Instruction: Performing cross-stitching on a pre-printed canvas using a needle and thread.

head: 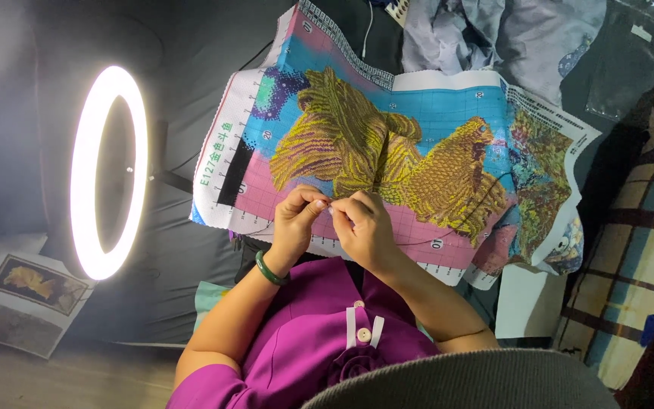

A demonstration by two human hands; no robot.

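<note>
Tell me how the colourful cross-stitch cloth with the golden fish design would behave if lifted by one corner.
The colourful cross-stitch cloth would probably hang floppy: it already folds and ripples down its middle. It looks light, thin fabric. It seems unlikely to slide freely, since both hands rest at its near edge.

We see a dark grey sheet spread as the bearing surface across the far and left part of the scene. Directly on it lies the cross-stitch canvas, its near edge hanging toward us, printed with a golden fish on blue and pink squares. At the far right, crumpled grey clothing rests on the sheet, and just beside it a clear plastic bag. To the right lies a plaid cushion in cream, brown and blue. At the near left is a wooden floor, with a printed paper sheet showing a fish picture.
</note>
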